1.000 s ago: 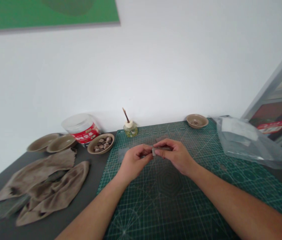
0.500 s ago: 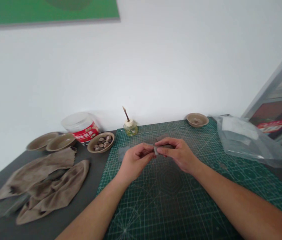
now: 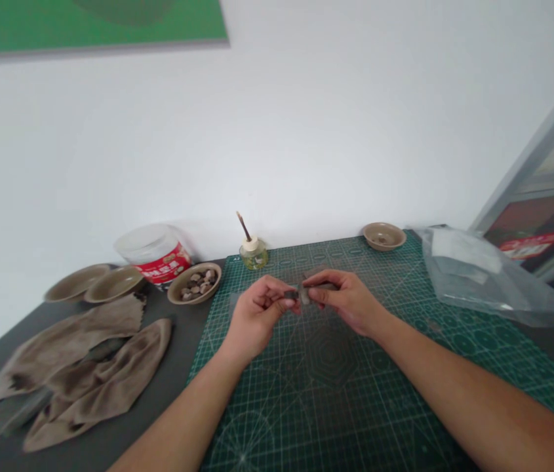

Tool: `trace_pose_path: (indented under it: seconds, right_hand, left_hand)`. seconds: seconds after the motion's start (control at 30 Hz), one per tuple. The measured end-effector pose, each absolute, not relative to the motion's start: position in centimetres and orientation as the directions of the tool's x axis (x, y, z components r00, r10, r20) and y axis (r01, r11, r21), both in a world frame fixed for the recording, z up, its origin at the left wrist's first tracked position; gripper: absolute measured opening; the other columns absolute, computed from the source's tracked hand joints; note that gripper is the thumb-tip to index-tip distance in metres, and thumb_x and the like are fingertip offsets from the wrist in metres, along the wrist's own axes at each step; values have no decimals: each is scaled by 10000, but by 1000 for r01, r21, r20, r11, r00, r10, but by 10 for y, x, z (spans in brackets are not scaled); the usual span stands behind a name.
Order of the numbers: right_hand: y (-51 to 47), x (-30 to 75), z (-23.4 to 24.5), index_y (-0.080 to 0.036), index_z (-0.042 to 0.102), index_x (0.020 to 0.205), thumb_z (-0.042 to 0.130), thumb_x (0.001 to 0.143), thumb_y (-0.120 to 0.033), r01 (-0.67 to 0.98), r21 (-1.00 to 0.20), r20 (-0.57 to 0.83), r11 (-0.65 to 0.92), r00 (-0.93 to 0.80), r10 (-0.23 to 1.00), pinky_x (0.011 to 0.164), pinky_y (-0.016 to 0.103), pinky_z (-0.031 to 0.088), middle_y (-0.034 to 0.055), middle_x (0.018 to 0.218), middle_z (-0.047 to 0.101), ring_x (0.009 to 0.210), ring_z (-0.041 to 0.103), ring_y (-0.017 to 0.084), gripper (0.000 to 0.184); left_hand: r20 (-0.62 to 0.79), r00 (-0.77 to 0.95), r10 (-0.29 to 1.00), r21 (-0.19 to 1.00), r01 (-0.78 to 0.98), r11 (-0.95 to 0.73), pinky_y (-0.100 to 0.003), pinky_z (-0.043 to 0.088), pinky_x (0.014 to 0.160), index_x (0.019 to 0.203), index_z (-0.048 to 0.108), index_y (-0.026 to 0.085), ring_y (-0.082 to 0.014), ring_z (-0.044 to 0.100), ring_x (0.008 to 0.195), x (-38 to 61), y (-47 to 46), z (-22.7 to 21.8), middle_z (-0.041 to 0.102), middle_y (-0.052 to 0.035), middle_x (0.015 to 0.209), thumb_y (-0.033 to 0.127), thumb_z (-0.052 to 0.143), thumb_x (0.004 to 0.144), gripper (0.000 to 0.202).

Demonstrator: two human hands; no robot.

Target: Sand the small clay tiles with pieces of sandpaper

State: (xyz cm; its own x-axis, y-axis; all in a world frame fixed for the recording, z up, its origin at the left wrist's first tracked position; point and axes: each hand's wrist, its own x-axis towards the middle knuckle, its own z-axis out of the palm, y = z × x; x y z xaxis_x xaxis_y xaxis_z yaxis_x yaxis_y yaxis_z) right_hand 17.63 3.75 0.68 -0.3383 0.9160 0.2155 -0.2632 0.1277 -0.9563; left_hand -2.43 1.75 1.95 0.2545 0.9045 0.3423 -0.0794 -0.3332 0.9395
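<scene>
My left hand (image 3: 257, 316) is closed in a pinch on a small dark piece (image 3: 292, 294) that looks like a pebble; its exact kind is too small to tell. Opposite it, the fingers of my right hand (image 3: 348, 298) press together on a small grey piece (image 3: 305, 295), perhaps a folded strip. The two pieces are close, with a narrow gap between them. Both hands are just above the green cutting mat (image 3: 277, 400). A brown bowl (image 3: 191, 301) of several small stone-like lumps stands left of my left hand.
Brown cloths (image 3: 109, 380) lie at the left, below stacked bowls (image 3: 73, 285) and a clear tub with a red label (image 3: 163, 265). A glass jar holding a brush (image 3: 254, 254) stands by the wall. Another bowl (image 3: 383, 237) and a plastic bag (image 3: 493, 282) are at the right.
My left hand has drawn slightly left, away from my right hand, so the dark piece in its fingers now shows. The view has shifted a little.
</scene>
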Motion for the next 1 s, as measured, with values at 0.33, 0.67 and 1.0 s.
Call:
trace_pose_path:
  seconds: [0.33,0.67,1.0]
  right_hand:
    - [24,162,9,-199,728,917,823,722,-290,-391,-919,210,48,-382,900,604,268,465,3,748,680,634,590,126,235]
    - [26,167,10,-206,724,904,819,724,-294,-273,-956,205,109,-354,912,581,244,435,-18,735,653,614,553,103,222]
    - [28,167,9,-194,700,893,807,730,-283,-265,-954,213,139,-275,938,591,257,452,3,814,670,642,571,113,214]
  left_hand:
    - [306,354,884,946,-5,-325,-244,471,630,805,516,177,-130,611,671,-15,12,16,645,0,721,138,610,870,120]
    - [355,326,876,878,206,-433,-257,444,642,780,529,181,-132,573,685,-22,11,16,598,10,717,126,609,860,127]
    - [380,271,884,924,-68,-376,-292,517,719,845,547,162,-139,623,779,-23,16,21,637,-83,1105,200,663,866,124]
